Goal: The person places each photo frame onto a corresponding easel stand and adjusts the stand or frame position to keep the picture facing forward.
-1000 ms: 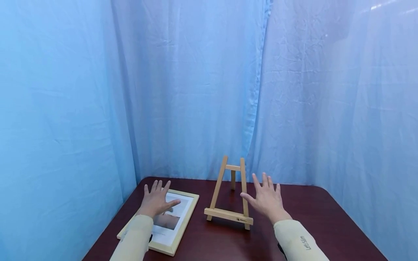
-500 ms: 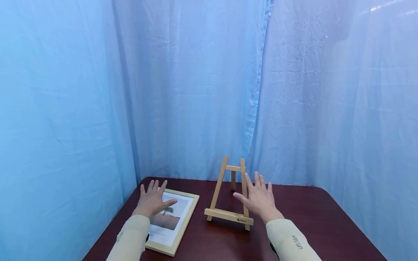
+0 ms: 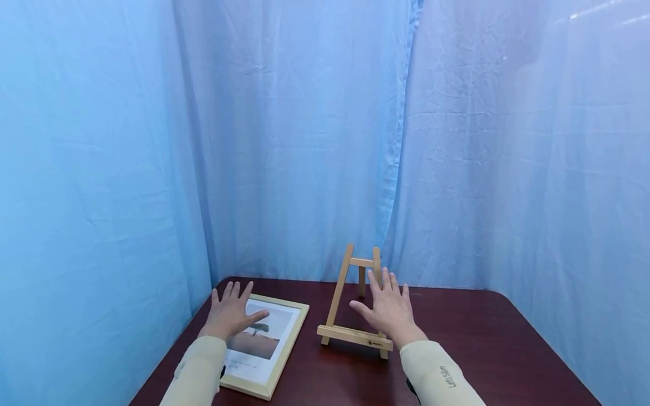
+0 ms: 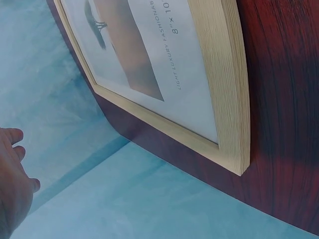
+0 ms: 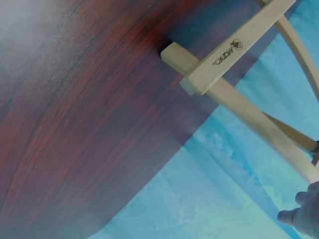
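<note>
A picture frame (image 3: pixel 289 352) with a pale wooden border lies flat on the left of the table, its print showing a tree over brown ground. My left hand (image 3: pixel 227 316) is spread above its left part, holding nothing and covering some of the print; the left wrist view has this hand at its left edge, apart from the frame. Right of the frame stands a small wooden easel (image 3: pixel 355 335) with a ledge across its front. In front of the easel's right leg, as the head view shows it, is my right hand (image 3: pixel 390 311), fingers spread and nothing held.
The dark red-brown table (image 3: pixel 457 321) has rounded far corners. Light blue curtains (image 3: pixel 294 141) hang behind it and along both sides, close to its edges. Both forearms wear cream sleeves (image 3: pixel 439 375).
Both hands have drifted left, the right one from beside the easel to overlapping its right leg. More of the print shows beside the left hand. Frame and easel stay in place.
</note>
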The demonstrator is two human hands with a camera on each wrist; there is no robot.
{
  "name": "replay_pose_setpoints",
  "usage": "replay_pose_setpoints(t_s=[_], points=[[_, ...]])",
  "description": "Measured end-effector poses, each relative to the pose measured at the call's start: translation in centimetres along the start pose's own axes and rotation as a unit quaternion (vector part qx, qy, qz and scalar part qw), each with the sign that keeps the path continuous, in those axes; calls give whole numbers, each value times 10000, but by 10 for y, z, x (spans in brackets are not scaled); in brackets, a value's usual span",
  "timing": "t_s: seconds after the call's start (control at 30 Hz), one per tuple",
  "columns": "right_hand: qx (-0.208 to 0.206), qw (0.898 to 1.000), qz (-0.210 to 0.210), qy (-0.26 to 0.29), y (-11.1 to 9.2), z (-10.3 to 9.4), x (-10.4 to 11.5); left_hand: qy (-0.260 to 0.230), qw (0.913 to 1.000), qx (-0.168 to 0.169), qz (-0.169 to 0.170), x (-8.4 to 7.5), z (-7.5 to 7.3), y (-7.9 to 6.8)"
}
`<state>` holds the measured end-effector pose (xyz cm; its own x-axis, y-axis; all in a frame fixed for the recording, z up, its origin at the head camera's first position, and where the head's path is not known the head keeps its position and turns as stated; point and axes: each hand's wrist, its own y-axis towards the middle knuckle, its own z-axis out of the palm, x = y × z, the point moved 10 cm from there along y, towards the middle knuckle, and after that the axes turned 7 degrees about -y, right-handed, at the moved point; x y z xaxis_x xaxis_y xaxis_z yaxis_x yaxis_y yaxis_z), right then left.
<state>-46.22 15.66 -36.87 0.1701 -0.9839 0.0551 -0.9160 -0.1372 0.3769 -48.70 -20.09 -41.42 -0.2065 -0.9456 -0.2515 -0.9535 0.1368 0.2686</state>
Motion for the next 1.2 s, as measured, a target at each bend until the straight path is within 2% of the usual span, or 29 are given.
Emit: replay_pose_setpoints(t_s=[0.23, 0.6, 0.83, 1.2], points=[[-21, 10000, -43, 64, -1, 1, 11, -82, 10000, 21, -44, 3, -5, -3], [-28, 9999, -83, 62, -2, 5, 24, -47, 10000, -74, 38, 11, -6, -4], [62, 10000, -69, 32, -3, 11, 34, -32, 9999, -113, -12, 17, -7, -6], [-30, 9998, -158, 73, -4, 15, 50, -72, 9999, -136, -38, 23, -6, -8]])
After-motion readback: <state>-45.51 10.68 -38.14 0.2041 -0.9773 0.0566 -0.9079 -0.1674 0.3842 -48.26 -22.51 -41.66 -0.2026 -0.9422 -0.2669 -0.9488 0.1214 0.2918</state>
